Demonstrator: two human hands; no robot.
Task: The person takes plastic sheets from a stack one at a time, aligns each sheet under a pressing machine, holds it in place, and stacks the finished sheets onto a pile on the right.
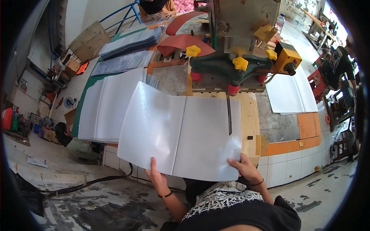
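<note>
Both left hand [157, 180] and right hand [246, 169] pinch the sheet [154, 131], nearly closed, thumbs above, fingers mostly hidden below, set well apart seemingly to keep it flat.

One translucent plastic sheet [150, 123], creased down its middle: the left hand [157, 180] is holding its near edge, the right hand [248, 169] is gripping its near right corner; one machine [219, 68] with yellow knobs [240, 63] is standing beyond it; toward the left edge of the surface [279, 125], creased sheets [115, 102] are lying; toward the far left corner, stacked sheets [131, 43] are resting; toward the right edge, one further creased sheet [284, 94] is lying
</note>
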